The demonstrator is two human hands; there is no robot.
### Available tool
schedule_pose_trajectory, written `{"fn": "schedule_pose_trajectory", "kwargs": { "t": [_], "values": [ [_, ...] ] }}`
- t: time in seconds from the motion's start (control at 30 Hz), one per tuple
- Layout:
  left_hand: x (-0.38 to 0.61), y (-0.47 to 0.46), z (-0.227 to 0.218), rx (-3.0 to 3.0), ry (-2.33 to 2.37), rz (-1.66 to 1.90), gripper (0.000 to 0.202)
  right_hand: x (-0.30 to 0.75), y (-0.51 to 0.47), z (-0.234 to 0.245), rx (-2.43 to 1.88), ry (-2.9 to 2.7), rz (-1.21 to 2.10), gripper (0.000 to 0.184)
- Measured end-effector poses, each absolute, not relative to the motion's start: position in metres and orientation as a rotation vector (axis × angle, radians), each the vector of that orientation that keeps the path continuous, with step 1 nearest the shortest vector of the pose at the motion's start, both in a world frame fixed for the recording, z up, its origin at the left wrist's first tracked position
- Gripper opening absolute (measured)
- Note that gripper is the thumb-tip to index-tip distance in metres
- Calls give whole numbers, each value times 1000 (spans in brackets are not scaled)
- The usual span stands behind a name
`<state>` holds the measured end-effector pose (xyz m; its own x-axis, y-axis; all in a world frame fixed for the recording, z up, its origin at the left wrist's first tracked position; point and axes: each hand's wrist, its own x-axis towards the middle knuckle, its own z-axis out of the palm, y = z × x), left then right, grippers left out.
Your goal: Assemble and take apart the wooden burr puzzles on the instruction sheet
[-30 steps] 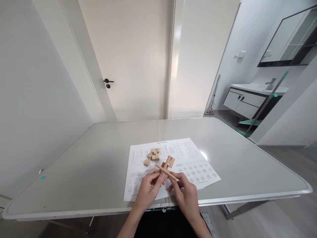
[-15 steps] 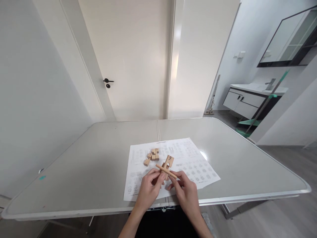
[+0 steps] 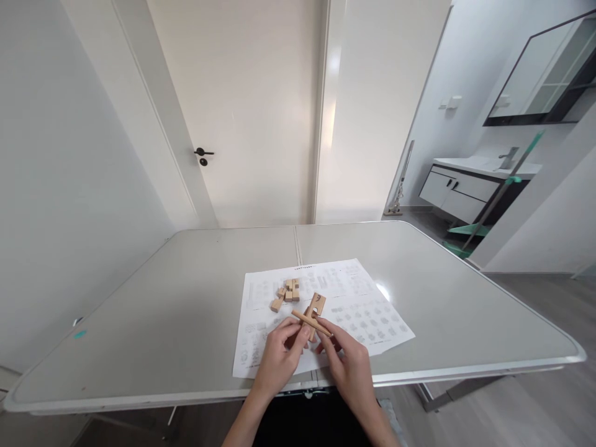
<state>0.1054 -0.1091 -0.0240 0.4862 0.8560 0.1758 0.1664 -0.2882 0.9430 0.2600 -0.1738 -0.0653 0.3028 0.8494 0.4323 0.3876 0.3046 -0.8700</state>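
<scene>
Between my two hands, over the sheet, are wooden puzzle pieces fitted crosswise: a flat notched one with a dark mark and a thin bar lying across it. My left hand pinches them from the left, thumb close to the crossing. On the right, my right hand has its fingers closed at the bar's near end. The palms hide the underside of the pieces. Farther left on the paper sits a small cluster of wooden blocks, several of them touching.
A white instruction sheet with printed figures lies on the grey table. A closed door stands beyond the table. To the right are a washbasin cabinet and a green dustpan.
The held pieces have turned and shifted very slightly. My right hand's fingers have moved a little against the bar. The loose blocks have stayed where they were.
</scene>
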Motion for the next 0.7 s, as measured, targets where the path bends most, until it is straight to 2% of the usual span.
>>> {"fn": "schedule_pose_trajectory", "kwargs": {
  "t": [0.33, 0.7],
  "values": [
    [108, -111, -21, 1793, 861, 865, 42, 255, -175, -69, -1353, -1307, 220, 31],
    [110, -112, -23, 1793, 865, 881, 40, 252, -174, -65, -1396, -1278, 148, 36]
  ]
}}
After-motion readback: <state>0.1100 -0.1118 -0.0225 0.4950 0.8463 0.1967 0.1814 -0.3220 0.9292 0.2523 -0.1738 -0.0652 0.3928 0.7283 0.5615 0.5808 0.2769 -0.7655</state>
